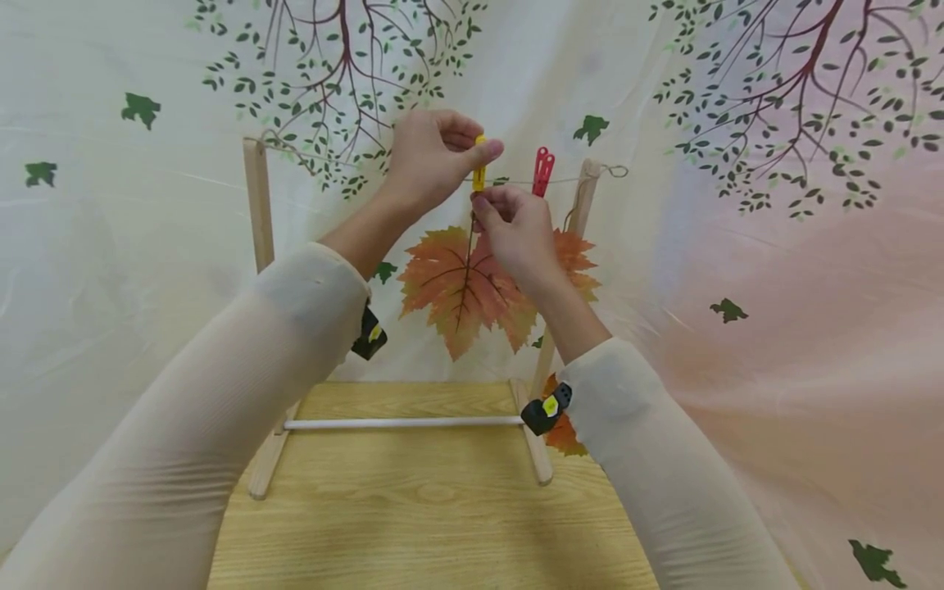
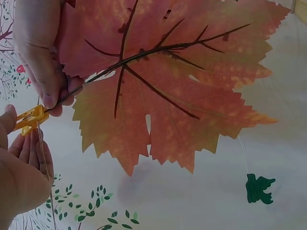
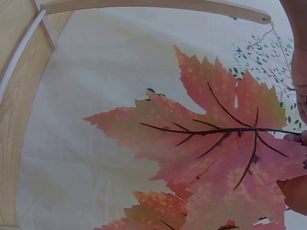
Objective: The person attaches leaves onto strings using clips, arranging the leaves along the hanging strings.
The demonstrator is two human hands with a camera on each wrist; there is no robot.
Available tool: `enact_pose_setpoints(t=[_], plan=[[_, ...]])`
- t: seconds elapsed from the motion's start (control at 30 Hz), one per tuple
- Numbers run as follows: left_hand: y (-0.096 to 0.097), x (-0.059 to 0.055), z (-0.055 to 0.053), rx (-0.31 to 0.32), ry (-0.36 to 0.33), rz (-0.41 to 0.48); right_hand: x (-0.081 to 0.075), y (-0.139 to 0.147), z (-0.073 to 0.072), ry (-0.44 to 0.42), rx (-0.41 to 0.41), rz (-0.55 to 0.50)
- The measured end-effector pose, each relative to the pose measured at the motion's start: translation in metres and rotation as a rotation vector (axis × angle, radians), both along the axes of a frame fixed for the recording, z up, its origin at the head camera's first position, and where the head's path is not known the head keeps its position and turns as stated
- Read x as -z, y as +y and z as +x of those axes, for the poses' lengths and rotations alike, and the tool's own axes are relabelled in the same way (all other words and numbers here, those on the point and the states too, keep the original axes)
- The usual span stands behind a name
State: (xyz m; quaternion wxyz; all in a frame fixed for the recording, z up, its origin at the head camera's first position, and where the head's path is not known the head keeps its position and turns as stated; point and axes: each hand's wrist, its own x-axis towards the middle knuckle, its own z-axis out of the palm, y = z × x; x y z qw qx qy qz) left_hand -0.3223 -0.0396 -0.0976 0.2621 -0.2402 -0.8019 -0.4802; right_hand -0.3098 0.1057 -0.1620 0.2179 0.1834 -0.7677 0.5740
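Note:
My left hand point(image 1: 431, 160) pinches a yellow clothespin point(image 1: 479, 168) between thumb and fingers at the string point(image 1: 564, 179). Just below, my right hand point(image 1: 522, 233) pinches the dark stem of an orange-red maple leaf point(image 1: 450, 283), which hangs downward. In the left wrist view the stem's end meets the clothespin's tip point(image 2: 42, 113); whether it is clamped there I cannot tell. To the right, a red clothespin point(image 1: 542, 172) sits on the string, with another orange leaf point(image 1: 583, 266) partly hidden behind my right hand.
The string runs between two wooden posts point(image 1: 258, 205) of a rack. A white rod point(image 1: 406, 424) joins its feet on the wooden table point(image 1: 428, 524). More orange leaf point(image 1: 564, 438) shows low behind the right wrist. A curtain point(image 1: 737, 369) printed with trees hangs behind.

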Motion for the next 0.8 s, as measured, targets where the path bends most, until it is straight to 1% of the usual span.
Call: enact_pose_setpoints(t=[0.4,0.63,0.8], plan=[[-0.005,-0.004,0.004,-0.021,-0.009,-0.123,0.001,0.003,0.001,-0.012,-0.021,0.003],[-0.006,-0.005,0.004,-0.032,-0.008,-0.170,0.003,0.009,0.003,0.011,-0.001,0.071],[-0.008,-0.004,0.004,-0.046,0.000,-0.218,0.005,0.014,0.006,0.018,0.004,0.100]])
